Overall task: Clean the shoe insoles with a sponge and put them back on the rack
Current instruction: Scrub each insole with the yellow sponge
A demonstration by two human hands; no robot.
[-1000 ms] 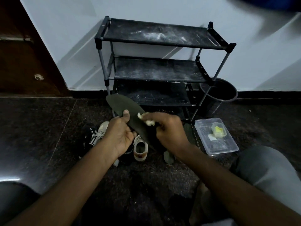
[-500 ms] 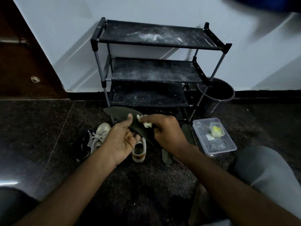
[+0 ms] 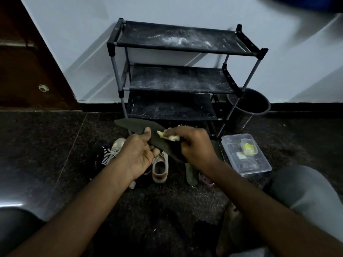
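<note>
A dark green insole [image 3: 137,126] is held in the air in front of the black shoe rack [image 3: 178,79]. My left hand [image 3: 139,154] grips it from below, thumb on top near its middle. My right hand [image 3: 193,145] holds a pale yellow sponge [image 3: 168,135] and presses it on the insole's upper face. The insole's near end is hidden under my right hand. The rack's three dusty shelves hold nothing that I can see.
On the dark floor under my hands lie a beige sneaker [image 3: 159,166], a black sneaker [image 3: 101,154] and another green insole [image 3: 191,173]. A clear plastic box [image 3: 246,154] with a small yellow item sits to the right. A black bucket [image 3: 248,106] stands beside the rack.
The insole has tipped from pointing up-left to lying nearly level. My right hand with the sponge has slid along it, and both hands have dropped slightly.
</note>
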